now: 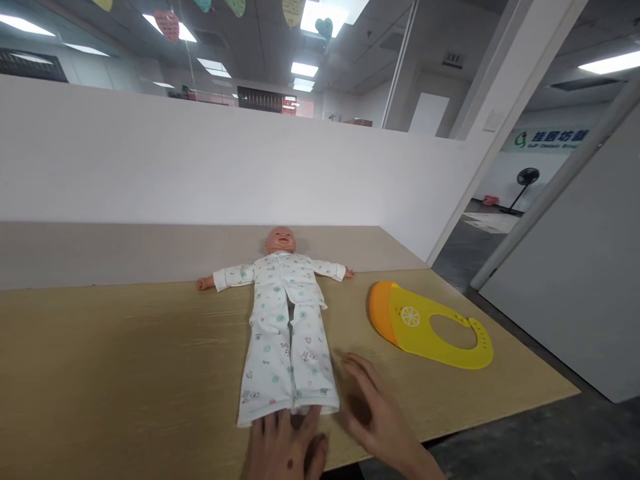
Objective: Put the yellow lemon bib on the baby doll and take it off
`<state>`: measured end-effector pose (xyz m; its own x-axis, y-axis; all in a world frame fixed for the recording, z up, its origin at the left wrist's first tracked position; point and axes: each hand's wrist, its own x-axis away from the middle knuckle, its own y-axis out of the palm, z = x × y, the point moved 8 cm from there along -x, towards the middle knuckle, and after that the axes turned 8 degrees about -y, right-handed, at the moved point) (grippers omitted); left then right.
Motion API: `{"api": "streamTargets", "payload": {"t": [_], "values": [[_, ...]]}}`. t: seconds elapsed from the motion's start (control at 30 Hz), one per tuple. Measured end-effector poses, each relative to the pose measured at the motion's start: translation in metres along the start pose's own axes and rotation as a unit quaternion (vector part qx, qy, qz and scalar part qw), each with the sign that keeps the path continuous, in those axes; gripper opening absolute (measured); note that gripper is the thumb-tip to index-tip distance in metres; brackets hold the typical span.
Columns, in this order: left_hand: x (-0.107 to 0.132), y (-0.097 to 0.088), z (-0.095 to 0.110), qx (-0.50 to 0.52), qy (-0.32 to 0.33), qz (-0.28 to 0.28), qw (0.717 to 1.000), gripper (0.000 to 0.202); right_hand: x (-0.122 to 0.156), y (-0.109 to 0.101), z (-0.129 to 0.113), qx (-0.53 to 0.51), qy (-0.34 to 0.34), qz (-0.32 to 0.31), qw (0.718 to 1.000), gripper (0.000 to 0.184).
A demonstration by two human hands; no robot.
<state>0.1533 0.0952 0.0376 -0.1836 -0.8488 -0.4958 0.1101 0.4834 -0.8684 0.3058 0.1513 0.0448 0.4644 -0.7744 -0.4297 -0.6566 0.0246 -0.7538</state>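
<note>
Two hands of mine are at the near end of the baby doll (285, 283), which lies on its back on the table (125, 373), head far and feet end near. Its long axis runs almost straight away from me, its arms stretched out left and right. My left hand (283, 443) is the nearer one, in line with that axis: palm down, fingers somewhat spread, tips at the hems of the white printed trousers (270, 353). The cloth hides some of those tips, so I cannot tell whether they grip it. My right hand (375, 417) is just beside the right trouser leg, fingers loosely curved, thumb well apart from them, holding nothing. Farther right lies a yellow silicone bib (420, 338), its orange pocket toward the doll, its neck loop pointing away right.
</note>
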Motion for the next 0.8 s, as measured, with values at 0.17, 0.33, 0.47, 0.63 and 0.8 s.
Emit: {"api": "streamTargets", "payload": {"t": [0.17, 0.33, 0.47, 0.63, 0.8], "values": [[-0.002, -0.017, -0.003, 0.008, 0.011, 0.023, 1.000, 0.040, -0.010, 0.021, -0.016, 0.022, 0.015, -0.022, 0.999, 0.063], [0.000, -0.020, -0.004, -0.021, 0.013, 0.033, 0.999, 0.039, -0.024, 0.031, -0.020, 0.042, 0.034, -0.017, 0.998, 0.058], [0.000, -0.016, -0.001, -0.032, 0.001, 0.032, 0.999, 0.033, -0.022, 0.029, -0.021, 0.026, 0.038, -0.019, 0.999, 0.055], [0.001, -0.009, 0.002, -0.021, 0.014, 0.037, 0.999, 0.029, -0.021, 0.026, -0.020, -0.019, 0.046, -0.009, 0.999, 0.055], [0.005, -0.004, 0.000, -0.034, 0.011, 0.045, 0.998, 0.032, -0.019, 0.028, -0.016, -0.104, 0.034, 0.016, 0.994, 0.067]]}}
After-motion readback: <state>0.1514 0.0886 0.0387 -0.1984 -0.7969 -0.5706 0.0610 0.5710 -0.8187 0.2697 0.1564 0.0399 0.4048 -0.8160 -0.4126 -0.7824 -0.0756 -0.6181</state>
